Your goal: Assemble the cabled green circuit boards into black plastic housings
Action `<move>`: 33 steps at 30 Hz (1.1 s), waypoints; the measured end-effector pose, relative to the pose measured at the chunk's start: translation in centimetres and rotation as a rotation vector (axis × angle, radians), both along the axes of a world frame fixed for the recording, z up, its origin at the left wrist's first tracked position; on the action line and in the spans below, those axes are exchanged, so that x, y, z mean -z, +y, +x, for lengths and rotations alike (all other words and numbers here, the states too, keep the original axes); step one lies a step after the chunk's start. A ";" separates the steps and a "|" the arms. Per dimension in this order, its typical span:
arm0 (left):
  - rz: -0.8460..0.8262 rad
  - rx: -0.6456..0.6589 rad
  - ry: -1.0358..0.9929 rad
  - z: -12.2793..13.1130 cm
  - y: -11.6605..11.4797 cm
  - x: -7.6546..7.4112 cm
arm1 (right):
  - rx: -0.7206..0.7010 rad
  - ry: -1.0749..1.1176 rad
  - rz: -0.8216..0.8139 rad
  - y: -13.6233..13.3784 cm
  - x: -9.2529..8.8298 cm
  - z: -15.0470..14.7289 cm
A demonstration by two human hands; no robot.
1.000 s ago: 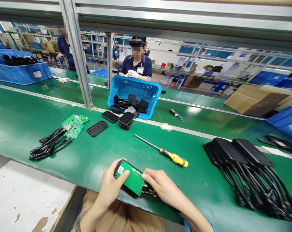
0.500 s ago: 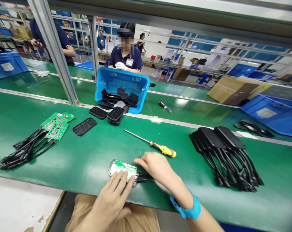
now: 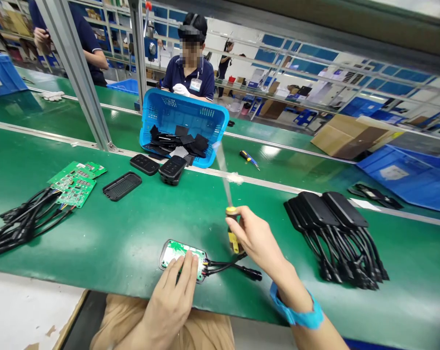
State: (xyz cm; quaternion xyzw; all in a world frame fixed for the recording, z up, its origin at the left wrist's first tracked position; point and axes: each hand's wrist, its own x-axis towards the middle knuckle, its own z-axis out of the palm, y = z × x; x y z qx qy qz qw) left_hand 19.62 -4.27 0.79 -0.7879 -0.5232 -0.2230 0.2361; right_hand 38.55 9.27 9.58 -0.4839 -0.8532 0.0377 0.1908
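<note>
A small unit with a green circuit board (image 3: pixel 176 250) lies on the green belt (image 3: pixel 132 228) near its front edge, black cables (image 3: pixel 237 267) trailing to its right. My left hand (image 3: pixel 172 301) rests flat, fingertips pressing on the board. My right hand (image 3: pixel 256 238) grips the yellow-handled screwdriver (image 3: pixel 231 228) by its handle, lifted off the belt, its blurred shaft pointing up and away. A blue band sits on my right wrist.
Green boards with black cables (image 3: pixel 41 204) lie at left, a black cover (image 3: pixel 122 186) and black housings (image 3: pixel 172 170) in the middle, a blue basket (image 3: pixel 212 119) of black parts behind. Finished black units with cables (image 3: pixel 332 228) pile at right. A person works opposite.
The unit went from held in both hands to lying on the belt under my left hand. My right hand reached for the screwdriver, picked it up and raised it.
</note>
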 end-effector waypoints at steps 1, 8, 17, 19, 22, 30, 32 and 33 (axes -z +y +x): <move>0.011 0.001 -0.008 0.0 0.0 0.1 | -0.030 0.205 0.015 -0.9 -0.5 -0.2; 0.042 0.003 -0.071 0.3 0.4 -0.5 | -0.169 0.521 0.153 -3.7 1.4 -2.8; -0.129 0.119 -0.161 -1.3 0.4 -0.9 | -0.377 0.768 0.086 -7.6 0.0 -2.6; -0.208 0.147 -0.178 -1.6 0.4 -1.1 | -0.485 0.624 0.061 -8.0 0.6 -3.1; -0.356 0.226 -0.192 -2.0 0.7 -1.8 | -0.413 0.557 -0.007 -7.0 1.0 -3.1; -0.575 0.342 -0.224 -4.9 3.7 -3.8 | 0.092 -0.073 -0.014 1.4 2.3 0.9; -0.660 0.366 -0.263 -5.7 4.5 -4.1 | 0.085 -0.070 -0.039 2.1 3.2 1.2; -0.709 0.388 -0.284 -6.1 4.8 -4.2 | 0.072 -0.061 -0.046 1.9 3.4 1.1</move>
